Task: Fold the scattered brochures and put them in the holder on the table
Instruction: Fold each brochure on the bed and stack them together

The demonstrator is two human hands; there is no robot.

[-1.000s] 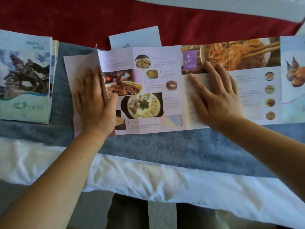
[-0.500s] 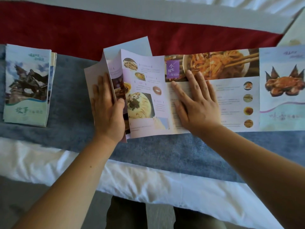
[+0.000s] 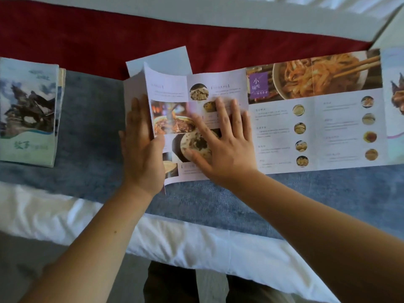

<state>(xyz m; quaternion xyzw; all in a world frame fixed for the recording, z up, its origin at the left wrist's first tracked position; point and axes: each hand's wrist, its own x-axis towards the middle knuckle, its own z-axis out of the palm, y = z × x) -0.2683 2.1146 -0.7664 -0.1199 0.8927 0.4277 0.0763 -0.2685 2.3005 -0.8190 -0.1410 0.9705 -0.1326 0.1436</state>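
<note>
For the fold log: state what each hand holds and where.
Nothing is gripped. The left hand lies flat on the brochure's left end panel, beside the raised fold; the right hand presses flat on the next panel.

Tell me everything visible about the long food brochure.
The food brochure is a long paper sheet creased into panels, printed with dish photos, text and a purple label. It lies spread on the blue cloth, running off frame at right. A left panel curls upward. The left hand presses flat at that fold; the right hand presses flat, fingers spread, on the neighbouring panels.
</note>
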